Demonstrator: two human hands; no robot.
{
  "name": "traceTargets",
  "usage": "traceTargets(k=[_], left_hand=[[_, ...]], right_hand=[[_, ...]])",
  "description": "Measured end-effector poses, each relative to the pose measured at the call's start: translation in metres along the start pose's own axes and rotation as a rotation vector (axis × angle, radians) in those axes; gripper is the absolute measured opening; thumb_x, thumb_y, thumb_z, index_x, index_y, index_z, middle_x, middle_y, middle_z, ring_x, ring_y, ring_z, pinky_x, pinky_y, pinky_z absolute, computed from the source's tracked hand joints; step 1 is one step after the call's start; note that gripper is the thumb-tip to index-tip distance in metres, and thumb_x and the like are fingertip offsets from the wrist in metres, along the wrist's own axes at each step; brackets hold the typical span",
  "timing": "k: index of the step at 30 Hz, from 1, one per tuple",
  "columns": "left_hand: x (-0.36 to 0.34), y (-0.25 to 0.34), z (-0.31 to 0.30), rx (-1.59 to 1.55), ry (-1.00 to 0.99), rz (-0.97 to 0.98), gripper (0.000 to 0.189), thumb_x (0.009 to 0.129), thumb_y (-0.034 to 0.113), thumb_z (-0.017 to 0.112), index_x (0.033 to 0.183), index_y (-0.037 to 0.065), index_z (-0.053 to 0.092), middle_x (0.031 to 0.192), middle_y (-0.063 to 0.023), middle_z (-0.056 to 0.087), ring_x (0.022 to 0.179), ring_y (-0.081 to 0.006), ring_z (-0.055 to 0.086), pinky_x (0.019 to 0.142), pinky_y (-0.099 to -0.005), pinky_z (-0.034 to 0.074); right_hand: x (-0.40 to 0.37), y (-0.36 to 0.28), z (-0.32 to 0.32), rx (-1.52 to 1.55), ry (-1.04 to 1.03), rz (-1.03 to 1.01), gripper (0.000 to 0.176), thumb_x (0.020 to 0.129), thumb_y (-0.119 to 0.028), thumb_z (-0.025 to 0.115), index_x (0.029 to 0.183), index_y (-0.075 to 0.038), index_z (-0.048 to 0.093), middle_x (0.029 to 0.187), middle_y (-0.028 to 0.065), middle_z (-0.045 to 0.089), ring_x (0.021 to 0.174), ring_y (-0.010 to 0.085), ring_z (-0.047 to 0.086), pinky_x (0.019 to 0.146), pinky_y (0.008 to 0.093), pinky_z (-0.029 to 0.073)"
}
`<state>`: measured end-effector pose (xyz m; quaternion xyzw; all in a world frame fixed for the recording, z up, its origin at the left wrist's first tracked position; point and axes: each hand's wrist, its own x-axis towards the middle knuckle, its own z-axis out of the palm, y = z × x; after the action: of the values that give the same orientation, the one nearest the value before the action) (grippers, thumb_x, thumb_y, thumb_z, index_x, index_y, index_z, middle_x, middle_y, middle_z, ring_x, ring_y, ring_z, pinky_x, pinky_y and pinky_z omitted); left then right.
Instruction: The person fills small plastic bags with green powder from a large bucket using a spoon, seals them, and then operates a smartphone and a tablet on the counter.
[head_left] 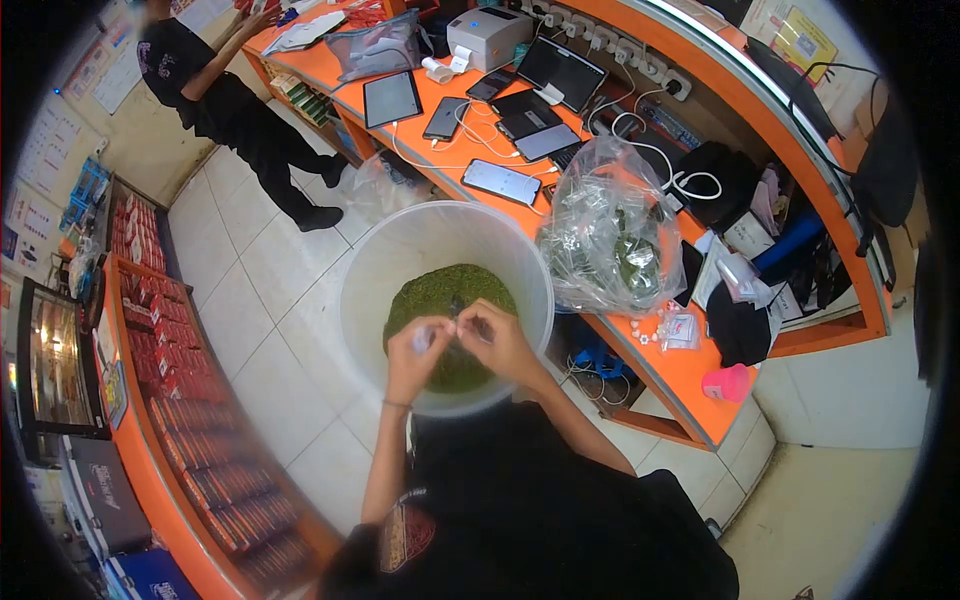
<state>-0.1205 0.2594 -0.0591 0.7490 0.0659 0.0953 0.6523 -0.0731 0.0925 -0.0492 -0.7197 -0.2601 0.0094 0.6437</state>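
Note:
My left hand [415, 358] and my right hand [495, 340] meet above a large translucent white plastic tub [362, 290]. Thumbs and fingers of both are pinched together, with the fingertips nearly touching. Between them is a small, pale, blurred thing; what it is I cannot tell. Beneath the hands, loose green chopped or grainy material [430, 292] covers the tub's bottom. A small dark spot [457, 302] shows against the green just past my fingertips.
Along the orange counter [640, 345] lie a tablet [392, 99], phones [502, 182], a laptop [560, 75], cables and a label printer [490, 38]. A clear plastic bag [610, 240] with green contents sits beside the tub. A person [225, 85] stands upper left; shelves [165, 330] line the left.

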Motion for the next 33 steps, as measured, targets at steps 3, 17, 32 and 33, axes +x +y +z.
traceTargets(k=[3,17,32,33], left_hand=[[-0.001,0.003,0.0,0.082,-0.076,0.054,0.013,0.089,0.013,0.07,0.094,0.0,0.068,0.082,0.0023,0.063,0.073,-0.0041,0.052,0.063,-0.0195,0.042],[0.062,0.115,0.082,0.108,0.081,0.388,0.02,0.092,0.02,0.066,0.098,0.001,0.066,0.085,-0.005,0.066,0.074,-0.0137,0.06,0.068,-0.0275,0.048],[0.143,0.021,0.231,1.254,-0.695,0.605,0.055,0.078,0.047,0.072,0.123,0.019,0.058,0.119,-0.0089,0.063,0.095,-0.0305,0.068,0.073,-0.0423,0.056],[0.151,0.021,0.224,1.385,-0.586,0.462,0.062,0.075,0.051,0.073,0.124,0.016,0.058,0.115,-0.0119,0.065,0.094,-0.0299,0.068,0.074,-0.0418,0.056]], right_hand=[[-0.003,0.006,0.003,-0.04,0.004,-0.051,0.008,0.082,-0.006,0.065,0.086,-0.001,0.06,0.078,0.0064,0.054,0.067,0.0156,0.055,0.06,0.0274,0.043],[-0.011,0.023,0.004,-0.142,0.125,0.155,0.008,0.082,-0.005,0.063,0.086,0.001,0.059,0.078,0.0128,0.057,0.066,0.0244,0.058,0.063,0.0342,0.047],[-0.034,0.036,0.006,-0.325,-0.056,0.155,0.03,0.083,-0.008,0.061,0.111,0.004,0.056,0.108,0.0252,0.061,0.107,0.0411,0.057,0.092,0.0468,0.046],[-0.035,0.031,0.004,-0.337,-0.096,0.216,0.029,0.084,-0.007,0.059,0.111,0.005,0.056,0.107,0.0254,0.06,0.106,0.0419,0.057,0.091,0.0473,0.046]])
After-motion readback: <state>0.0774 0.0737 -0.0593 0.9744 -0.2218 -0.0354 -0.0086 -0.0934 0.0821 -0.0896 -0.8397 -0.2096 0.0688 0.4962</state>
